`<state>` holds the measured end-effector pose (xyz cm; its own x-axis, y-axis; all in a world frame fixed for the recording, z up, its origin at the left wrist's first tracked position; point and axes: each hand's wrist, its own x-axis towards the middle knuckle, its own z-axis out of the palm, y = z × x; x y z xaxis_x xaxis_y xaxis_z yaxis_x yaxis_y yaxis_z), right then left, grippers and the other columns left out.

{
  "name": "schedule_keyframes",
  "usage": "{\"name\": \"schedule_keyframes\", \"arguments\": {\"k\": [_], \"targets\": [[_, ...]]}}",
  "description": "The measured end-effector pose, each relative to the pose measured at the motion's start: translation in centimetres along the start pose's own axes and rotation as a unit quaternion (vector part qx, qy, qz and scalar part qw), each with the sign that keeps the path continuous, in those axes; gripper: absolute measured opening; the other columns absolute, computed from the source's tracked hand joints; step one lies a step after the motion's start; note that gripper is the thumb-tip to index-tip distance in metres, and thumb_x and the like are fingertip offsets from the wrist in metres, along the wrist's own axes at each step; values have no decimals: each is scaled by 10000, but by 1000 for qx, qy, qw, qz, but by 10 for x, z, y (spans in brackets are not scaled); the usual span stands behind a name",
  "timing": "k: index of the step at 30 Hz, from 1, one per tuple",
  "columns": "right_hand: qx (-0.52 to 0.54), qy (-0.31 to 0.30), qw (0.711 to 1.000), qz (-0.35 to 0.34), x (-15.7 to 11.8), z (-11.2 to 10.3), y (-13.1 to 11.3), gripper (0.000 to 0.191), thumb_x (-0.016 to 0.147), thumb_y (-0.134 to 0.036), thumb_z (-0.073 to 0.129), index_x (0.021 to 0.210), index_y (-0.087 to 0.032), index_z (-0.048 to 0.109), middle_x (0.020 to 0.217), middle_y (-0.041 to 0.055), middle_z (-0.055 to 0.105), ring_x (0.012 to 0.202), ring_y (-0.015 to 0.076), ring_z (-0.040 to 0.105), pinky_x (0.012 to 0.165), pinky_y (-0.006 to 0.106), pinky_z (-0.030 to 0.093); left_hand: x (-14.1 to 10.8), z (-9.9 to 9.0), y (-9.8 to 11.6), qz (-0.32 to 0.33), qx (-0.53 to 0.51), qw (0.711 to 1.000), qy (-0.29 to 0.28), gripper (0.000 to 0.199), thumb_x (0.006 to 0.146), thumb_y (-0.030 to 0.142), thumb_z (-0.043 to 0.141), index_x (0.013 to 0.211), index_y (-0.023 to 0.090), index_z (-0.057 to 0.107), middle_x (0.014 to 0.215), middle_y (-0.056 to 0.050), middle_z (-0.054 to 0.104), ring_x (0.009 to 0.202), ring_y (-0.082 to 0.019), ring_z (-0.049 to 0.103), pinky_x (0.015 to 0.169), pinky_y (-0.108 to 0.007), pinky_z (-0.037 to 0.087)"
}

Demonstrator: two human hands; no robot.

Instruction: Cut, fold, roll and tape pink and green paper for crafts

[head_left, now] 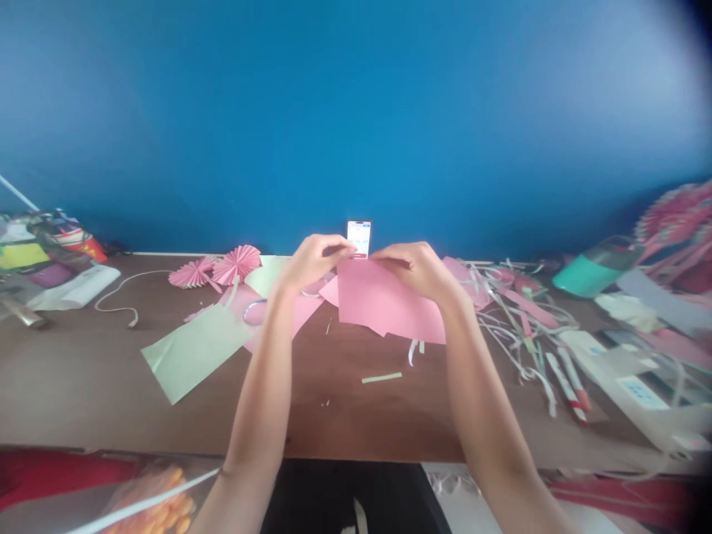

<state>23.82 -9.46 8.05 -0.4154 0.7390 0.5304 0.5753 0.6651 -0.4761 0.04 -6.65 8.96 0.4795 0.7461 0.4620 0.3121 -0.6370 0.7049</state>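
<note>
A sheet of pink paper (383,300) is held up over the middle of the desk. My right hand (414,267) is closed on its upper edge. At the sheet's upper left corner, my left hand (317,259) has its fingers pinched together on the paper; its exact grip is partly hidden. Behind the fingers a phone (359,233) with a lit screen stands upright against the blue wall. A pale green sheet (197,348) lies left of my left forearm, partly over more pink paper. Two folded pink paper fans (238,265) rest farther back.
Tangled paper strips (523,326) lie on the right, beside red-and-white pens (567,386) and a pale device (623,386). A teal container (592,271) is farther back. On the left are a white cable (114,297) and a hammer-like tool (22,311). A pale strip (381,378) lies near me.
</note>
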Motion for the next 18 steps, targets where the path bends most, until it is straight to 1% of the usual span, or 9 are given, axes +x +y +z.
{"name": "schedule_keyframes", "arguments": {"k": [2,4,6,8,9,11,13,14,18], "targets": [[-9,-3,1000,-4,0,0,-2,294,925,-256,484,1053,-267,749,1125,34,722,1048,253,654,860,359,466,2,6,1,5,15,1000,-22,314,867,466,588,917,194,736,918,-67,736,869,-203,660,792,-317,485],[-27,-5,1000,2,0,0,-3,292,925,-257,481,1066,-274,737,1128,37,719,1034,257,655,833,353,456,4,10,0,6,24,999,-25,296,871,448,586,902,191,731,887,-60,733,828,-198,656,780,-320,475],[-50,-7,999,19,0,0,-4,306,917,-277,503,1162,-285,686,1083,47,725,970,260,663,781,343,441,4,11,-3,6,37,999,-17,260,877,413,584,898,197,727,888,-53,732,810,-195,651,767,-320,466],[-72,-10,997,39,0,0,-3,384,904,-330,537,1280,-287,600,999,54,729,872,255,662,723,324,417,5,12,-5,11,53,999,-5,216,879,371,587,905,209,727,916,-45,730,822,-193,649,769,-319,458],[-83,-13,995,48,0,1,-3,402,902,-362,544,1294,-281,582,945,54,727,819,248,655,694,313,401,6,12,-6,16,60,998,1,201,879,355,588,910,214,729,931,-42,728,836,-194,647,772,-318,454],[-111,-20,992,61,2,3,-1,337,925,-405,504,1203,-262,631,859,54,715,748,233,630,650,294,362,8,14,-7,26,75,997,9,193,883,336,581,921,224,733,962,-40,721,863,-197,643,777,-319,447],[-136,-23,988,67,3,6,2,300,956,-390,438,1058,-246,680,827,62,705,726,224,610,622,287,327,9,16,-6,34,94,995,16,202,893,327,563,922,228,736,975,-41,713,867,-199,637,771,-321,441],[-145,-22,987,67,3,7,3,301,962,-370,420,1019,-241,686,824,65,703,722,221,603,613,286,315,10,16,-6,37,104,994,19,208,897,324,554,921,228,737,974,-43,710,864,-199,634,769,-323,440],[-139,-9,989,55,4,10,4,229,936,-276,452,976,-239,674,894,55,710,769,214,602,607,281,310,10,17,-6,39,121,992,20,226,907,326,535,930,224,735,968,-56,704,869,-204,627,769,-330,445]]}}
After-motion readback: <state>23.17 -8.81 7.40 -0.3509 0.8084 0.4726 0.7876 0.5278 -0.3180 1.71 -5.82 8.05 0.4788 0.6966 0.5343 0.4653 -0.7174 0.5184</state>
